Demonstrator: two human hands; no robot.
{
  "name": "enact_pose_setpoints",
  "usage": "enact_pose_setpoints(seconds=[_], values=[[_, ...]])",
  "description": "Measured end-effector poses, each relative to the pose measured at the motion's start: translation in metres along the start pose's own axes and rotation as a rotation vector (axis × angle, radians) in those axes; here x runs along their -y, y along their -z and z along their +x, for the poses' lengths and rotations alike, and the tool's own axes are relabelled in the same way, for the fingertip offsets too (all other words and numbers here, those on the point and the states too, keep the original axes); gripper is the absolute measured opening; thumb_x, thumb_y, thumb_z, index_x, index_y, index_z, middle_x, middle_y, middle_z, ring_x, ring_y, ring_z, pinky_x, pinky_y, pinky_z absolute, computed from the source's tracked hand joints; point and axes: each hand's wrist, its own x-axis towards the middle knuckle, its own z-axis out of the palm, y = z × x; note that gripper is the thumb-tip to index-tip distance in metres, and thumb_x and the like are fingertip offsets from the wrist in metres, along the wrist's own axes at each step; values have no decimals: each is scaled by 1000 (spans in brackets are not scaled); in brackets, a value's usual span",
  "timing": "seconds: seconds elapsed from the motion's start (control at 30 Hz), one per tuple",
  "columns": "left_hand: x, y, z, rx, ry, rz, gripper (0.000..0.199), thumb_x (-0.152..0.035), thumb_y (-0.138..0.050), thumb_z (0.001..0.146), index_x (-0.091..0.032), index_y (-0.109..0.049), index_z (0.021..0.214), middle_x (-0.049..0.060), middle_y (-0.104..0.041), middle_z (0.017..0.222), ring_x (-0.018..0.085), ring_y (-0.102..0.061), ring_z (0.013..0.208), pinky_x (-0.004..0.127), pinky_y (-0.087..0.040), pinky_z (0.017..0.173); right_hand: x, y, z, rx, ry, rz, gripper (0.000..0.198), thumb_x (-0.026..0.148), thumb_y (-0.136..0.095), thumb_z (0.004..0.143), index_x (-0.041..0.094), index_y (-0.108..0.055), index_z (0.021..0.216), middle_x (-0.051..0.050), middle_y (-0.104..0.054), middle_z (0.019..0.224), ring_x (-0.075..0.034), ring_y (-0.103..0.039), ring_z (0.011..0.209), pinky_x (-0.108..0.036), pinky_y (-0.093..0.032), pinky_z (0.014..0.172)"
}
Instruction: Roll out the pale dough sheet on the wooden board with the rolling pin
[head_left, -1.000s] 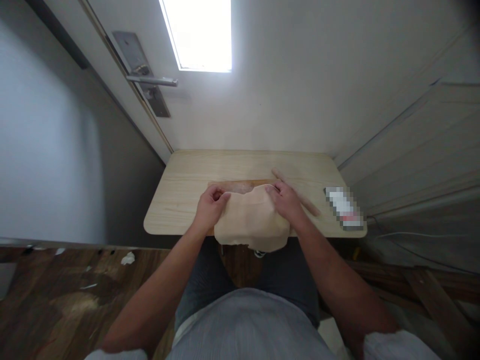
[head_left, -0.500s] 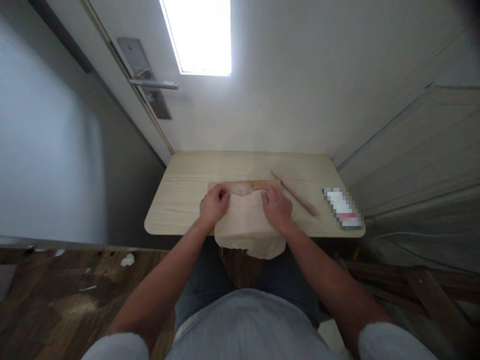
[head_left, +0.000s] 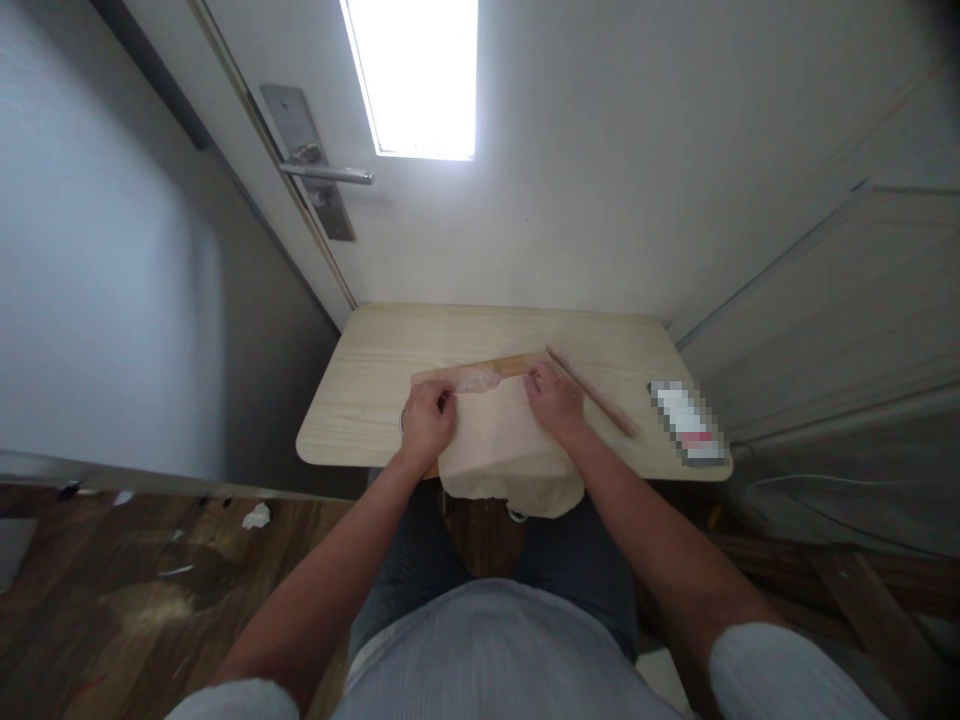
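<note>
A thin pale sheet of dough [head_left: 499,435] lies over a wooden board [head_left: 517,364], its lower part hanging past the table's front edge above my lap. My left hand [head_left: 429,418] pinches the sheet's far left corner, fingers curled. At the far right corner, my right hand [head_left: 556,400] grips the sheet with thumb and fingers closed. Whitish flour marks the strip of board showing beyond the dough; the rest of the board is mostly covered. Just right of my right hand, a floured rolling pin [head_left: 596,392] rests slantwise on the table.
The light wooden table [head_left: 360,390] stands against a white door [head_left: 570,200] with a metal handle [head_left: 330,174]. A pixelated flat object [head_left: 686,420] lies near the table's right end. Paper scraps [head_left: 256,516] litter the wooden floor at left.
The board has turned slightly, its right end now farther away. The dough's hanging edge has shifted a little right, and both hands still hold the sheet. The camera view has tilted slightly.
</note>
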Motion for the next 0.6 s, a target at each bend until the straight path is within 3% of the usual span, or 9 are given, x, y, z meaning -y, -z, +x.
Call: enact_pose_setpoints(seconds=[0.1,0.23,0.4,0.5,0.6], values=[[-1,6,-7,-24,-32,102,19,-20,-55,89,-21,-72,99,11,-70,106,30,-59,109,44,-45,97,-14,9,-3,-125,-17,-38,29,27,-45,96,17,-68,109,-14,-68,114,-28,-55,110,-39,-41,92],[1,22,-25,40,-143,142,30,-24,-53,95,-25,-71,119,9,-66,131,30,-52,125,49,-38,108,-46,22,-16,-292,-206,-105,34,36,-52,92,16,-68,114,-17,-64,121,-33,-49,117,-45,-39,96],[8,28,-41,206,-183,148,38,-36,-51,100,-32,-61,137,5,-59,146,31,-41,142,59,-17,120,-77,28,-29,-155,-268,-173,41,39,-55,90,15,-69,120,-19,-64,119,-36,-49,117,-46,-40,93],[8,28,-42,205,-147,153,38,-37,-51,100,-32,-62,136,5,-59,147,31,-40,143,61,-16,120,-83,31,-27,-84,-263,-147,42,37,-52,90,14,-69,121,-18,-65,118,-33,-54,112,-44,-42,91],[7,31,-43,177,-164,113,34,-35,-54,99,-32,-67,130,5,-60,146,30,-43,141,59,-19,120,-77,39,-25,-123,-233,-61,42,37,-50,90,14,-69,120,-18,-66,115,-30,-57,106,-42,-44,92]])
